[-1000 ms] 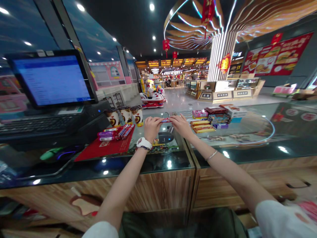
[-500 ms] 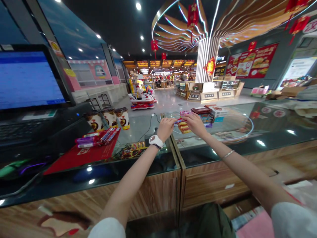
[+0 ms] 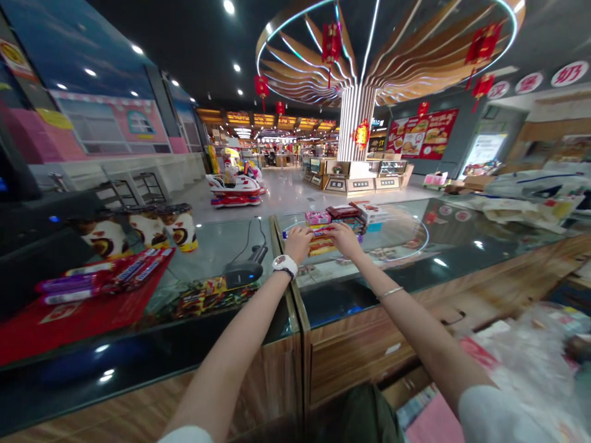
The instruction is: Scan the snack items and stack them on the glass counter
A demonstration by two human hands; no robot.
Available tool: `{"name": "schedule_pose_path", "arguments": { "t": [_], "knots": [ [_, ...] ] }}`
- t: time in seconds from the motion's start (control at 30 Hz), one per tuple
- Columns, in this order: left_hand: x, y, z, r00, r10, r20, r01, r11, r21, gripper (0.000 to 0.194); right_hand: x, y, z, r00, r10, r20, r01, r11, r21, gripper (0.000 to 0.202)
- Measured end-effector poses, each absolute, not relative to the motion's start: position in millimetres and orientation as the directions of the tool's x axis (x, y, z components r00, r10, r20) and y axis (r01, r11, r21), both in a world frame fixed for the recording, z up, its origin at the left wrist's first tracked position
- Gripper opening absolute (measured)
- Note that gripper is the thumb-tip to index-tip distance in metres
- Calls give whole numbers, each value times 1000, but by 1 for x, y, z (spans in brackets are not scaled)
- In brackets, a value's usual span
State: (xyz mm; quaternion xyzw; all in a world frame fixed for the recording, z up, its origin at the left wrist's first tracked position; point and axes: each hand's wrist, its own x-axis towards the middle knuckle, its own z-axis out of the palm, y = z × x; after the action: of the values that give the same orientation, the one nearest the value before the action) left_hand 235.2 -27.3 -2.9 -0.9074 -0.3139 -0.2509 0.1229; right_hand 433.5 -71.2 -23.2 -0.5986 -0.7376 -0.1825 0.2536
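Over the glass counter [image 3: 323, 280], my left hand [image 3: 298, 242] and my right hand [image 3: 342, 240] are side by side, their fingers closed on a wrapped candy bar [image 3: 319, 233]. Its wrapper is dark blue with pale lettering, and the fingers cover both its ends. Right below it are yellow-wrapped bars [image 3: 321, 248]. Behind my hands stand a pink box [image 3: 317, 218], dark red packets [image 3: 342, 211] and a white box [image 3: 371, 213]. A purple wrapper end shows beside each hand; what it belongs to is hidden.
Left of my forearm lies a black barcode scanner [image 3: 244, 271], with small snack packets [image 3: 210, 296] in front. Further left, red candy bars [image 3: 142, 267] and purple packs [image 3: 74, 288] lie on a red sheet [image 3: 28, 329]. Patterned cups [image 3: 181, 232] stand behind them. Plastic bags [image 3: 521, 357] sit at lower right.
The view has swung right, so the surroundings appear shifted left and the monitor screen has left the picture. The scanner shows more fully. Both hands still hold the candy bar.
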Motion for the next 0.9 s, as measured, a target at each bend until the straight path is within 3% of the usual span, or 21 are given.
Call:
{"name": "schedule_pose_path", "arguments": {
  "t": [0.33,0.7,0.9],
  "knots": [
    [238,-21,-24,723,524,450,606,-794,-49,44,433,-64,-45,-88,920,382,969,167,-180,43],
    [234,-25,-29,689,559,461,637,-771,-15,43,434,-64,-46,-85,882,464,945,219,-243,58],
    [222,-37,-23,628,620,472,685,-727,45,44,422,-77,-39,-64,902,426,957,176,-229,59]
  ]
}}
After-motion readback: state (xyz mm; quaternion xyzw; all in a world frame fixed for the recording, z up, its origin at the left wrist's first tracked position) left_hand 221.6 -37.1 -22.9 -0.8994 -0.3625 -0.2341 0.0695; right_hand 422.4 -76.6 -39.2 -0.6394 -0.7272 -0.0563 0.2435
